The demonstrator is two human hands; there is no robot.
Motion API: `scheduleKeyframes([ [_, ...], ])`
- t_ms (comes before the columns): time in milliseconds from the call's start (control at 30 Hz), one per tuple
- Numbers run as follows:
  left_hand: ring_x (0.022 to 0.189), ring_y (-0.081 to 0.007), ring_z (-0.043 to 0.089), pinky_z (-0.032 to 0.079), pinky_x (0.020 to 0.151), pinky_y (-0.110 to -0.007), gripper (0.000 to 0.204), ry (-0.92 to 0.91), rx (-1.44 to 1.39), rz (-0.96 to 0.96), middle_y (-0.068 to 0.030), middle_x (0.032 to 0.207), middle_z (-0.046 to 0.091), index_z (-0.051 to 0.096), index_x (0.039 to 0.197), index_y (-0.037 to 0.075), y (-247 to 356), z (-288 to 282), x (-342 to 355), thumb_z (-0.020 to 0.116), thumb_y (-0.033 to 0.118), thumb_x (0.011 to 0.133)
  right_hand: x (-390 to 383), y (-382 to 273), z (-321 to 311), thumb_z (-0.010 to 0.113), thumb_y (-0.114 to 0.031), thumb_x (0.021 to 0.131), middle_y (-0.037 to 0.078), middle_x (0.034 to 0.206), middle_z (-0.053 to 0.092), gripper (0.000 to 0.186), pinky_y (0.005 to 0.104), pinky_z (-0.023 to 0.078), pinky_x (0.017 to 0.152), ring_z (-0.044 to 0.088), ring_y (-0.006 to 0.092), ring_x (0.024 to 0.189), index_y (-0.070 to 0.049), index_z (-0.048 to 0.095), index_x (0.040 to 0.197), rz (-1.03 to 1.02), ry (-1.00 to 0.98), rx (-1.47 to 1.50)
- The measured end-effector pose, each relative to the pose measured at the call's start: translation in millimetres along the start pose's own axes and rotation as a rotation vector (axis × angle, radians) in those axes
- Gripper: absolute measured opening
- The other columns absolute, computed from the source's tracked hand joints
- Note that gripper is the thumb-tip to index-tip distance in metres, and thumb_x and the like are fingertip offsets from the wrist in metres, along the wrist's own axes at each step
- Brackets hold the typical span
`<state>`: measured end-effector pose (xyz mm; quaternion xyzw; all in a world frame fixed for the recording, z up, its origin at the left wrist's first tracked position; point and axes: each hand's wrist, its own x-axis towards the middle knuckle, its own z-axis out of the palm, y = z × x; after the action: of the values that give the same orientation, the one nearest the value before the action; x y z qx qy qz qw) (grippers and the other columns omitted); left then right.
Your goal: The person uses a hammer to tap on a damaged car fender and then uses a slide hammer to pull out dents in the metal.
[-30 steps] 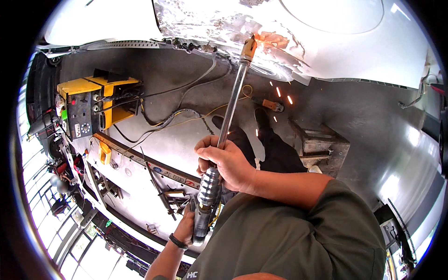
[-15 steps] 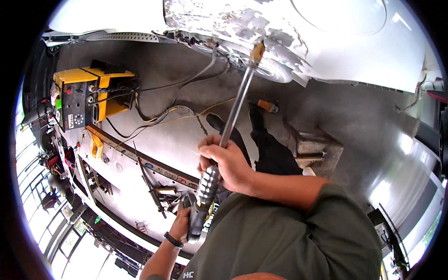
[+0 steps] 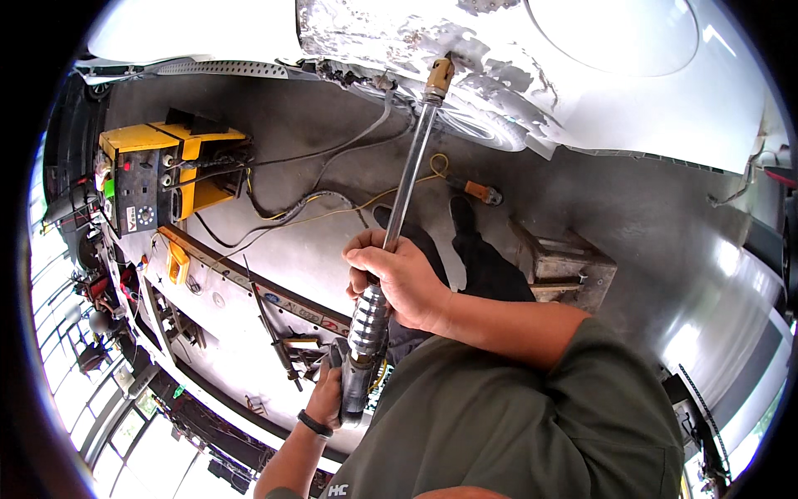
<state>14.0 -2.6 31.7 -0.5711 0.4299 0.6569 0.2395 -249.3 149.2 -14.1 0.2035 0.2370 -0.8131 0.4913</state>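
A slide hammer (image 3: 411, 179) slants up across the middle, its long shiny rod ending in a brass-coloured tip (image 3: 439, 79). The tip's end meets, or nearly meets, the scraped, partly bare patch of a white car body panel (image 3: 382, 33). My right hand (image 3: 403, 279) is closed round the rod, just above the ribbed metal weight (image 3: 367, 324). Lower down, my left hand (image 3: 326, 395), with a dark band at the wrist, is closed on the dark handle end (image 3: 356, 387). Parts of its fingers are hidden behind the handle.
A yellow and black machine (image 3: 133, 183) with cables stands at the left. Cables (image 3: 291, 212) trail over the floor by my feet. An orange and grey power tool (image 3: 480, 192) lies beyond my shoes. A worn stool (image 3: 573, 270) stands right, a brown beam (image 3: 249, 279) left. A car wheel (image 3: 482, 125) shows under the panel.
The slide hammer's tip has shifted a little left and up along the scraped panel, and the rod stands slightly steeper. Both hands keep their holds.
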Motion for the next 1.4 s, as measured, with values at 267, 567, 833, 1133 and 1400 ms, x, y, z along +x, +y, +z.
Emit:
scheduleKeyframes([
  [267, 0.094, -0.0149, 0.071, 0.059, 0.082, -0.029, 0.031, -0.143, -0.132, -0.236, -0.0045, 0.111, 0.069, 0.063, 0.126, 0.004, 24.9, -8.1, -6.2, 0.046, 0.023, 0.109, 27.9, -60.8, -4.8, 0.066, -0.019, 0.096, 0.006, 0.077, 0.062, 0.036, 0.0401, 0.057, 0.074, 0.065, 0.0215, 0.073, 0.0, 0.058, 0.124, -0.07, 0.037, -0.097],
  [567, 0.077, -0.0182, 0.075, 0.064, 0.067, -0.034, 0.049, -0.139, -0.181, -0.228, -0.0051, 0.097, 0.075, 0.067, 0.124, 0.009, 36.9, 0.7, -7.2, 0.043, 0.047, 0.106, 41.3, -90.6, 3.7, 0.065, -0.023, 0.095, 0.006, 0.077, 0.062, 0.037, 0.0421, 0.057, 0.074, 0.065, 0.023, 0.072, -0.001, 0.06, 0.124, -0.199, 0.184, -0.078],
  [833, 0.101, -0.0209, 0.074, 0.061, 0.088, -0.035, 0.041, -0.112, -0.244, -0.229, -0.0114, 0.115, 0.074, 0.062, 0.13, 0.001, 11.8, -11.1, -2.6, 0.046, 0.032, 0.109, -5.5, 18.2, 5.6, 0.063, -0.018, 0.098, 0.007, 0.08, 0.062, 0.024, 0.0375, 0.055, 0.072, 0.063, 0.0194, 0.073, -0.003, 0.058, 0.117, -0.204, 0.099, -0.021],
  [1133, 0.102, -0.0204, 0.061, 0.054, 0.087, -0.034, 0.041, 0.388, -0.156, 0.167, -0.0111, 0.118, 0.06, 0.05, 0.132, 0.006, 2.8, -24.7, 12.6, 0.066, 0.019, 0.097, 12.9, -52.5, 5.0, 0.066, -0.017, 0.095, 0.01, 0.096, 0.065, 0.037, 0.0369, 0.049, 0.09, 0.064, 0.0199, 0.094, -0.002, 0.048, 0.123, -0.13, 0.105, -0.206],
  [1400, 0.087, -0.0173, 0.068, 0.055, 0.075, -0.032, 0.026, 0.235, -0.144, 0.241, -0.0023, 0.096, 0.071, 0.067, 0.11, 0.009, -30.4, -103.3, 86.6, 0.064, 0.034, 0.104, 23.4, -18.1, -19.9, 0.068, -0.01, 0.094, 0.014, 0.104, 0.066, 0.043, 0.0375, 0.052, 0.09, 0.067, 0.0217, 0.101, 0.002, 0.043, 0.126, -0.227, 0.135, -0.468],
])
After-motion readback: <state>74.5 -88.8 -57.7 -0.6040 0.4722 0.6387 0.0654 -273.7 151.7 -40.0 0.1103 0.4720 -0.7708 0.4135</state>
